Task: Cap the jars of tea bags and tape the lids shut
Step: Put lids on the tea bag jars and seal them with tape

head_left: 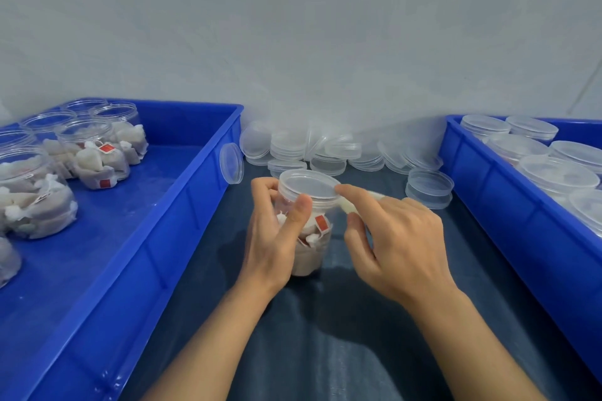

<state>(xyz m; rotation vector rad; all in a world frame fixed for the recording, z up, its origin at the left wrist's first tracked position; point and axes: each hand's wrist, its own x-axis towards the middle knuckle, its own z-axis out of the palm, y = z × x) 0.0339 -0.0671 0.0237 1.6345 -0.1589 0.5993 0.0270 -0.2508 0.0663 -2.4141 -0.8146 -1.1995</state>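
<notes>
The left hand (277, 238) is wrapped around a clear jar (309, 231) of tea bags that stands on the dark mat (325, 352), fingers curled behind it and the thumb lying up its front, the tip just under the lid (308, 184). That lid sits on the jar's mouth. To the right of the jar the right hand (397, 241) has its forefinger stretched out so the tip touches the lid's rim, while the thumb and other fingers are bent around a pale strip (350, 207) — it looks like tape — that runs from the jar's neck toward the hand; how firmly the strip is gripped cannot be told. Beyond both hands, against the wall, lies a heap of loose clear lids (325, 150), and a short stack of lids (430, 187) rests just past the right hand. One single lid (232, 163) leans on edge against the wall of the blue tray (146, 238) to the left of the left hand — in that tray stand open jars (94, 153) with tea bags inside. To the right of the right hand a second blue tray (521, 238) holds capped jars (553, 172).
</notes>
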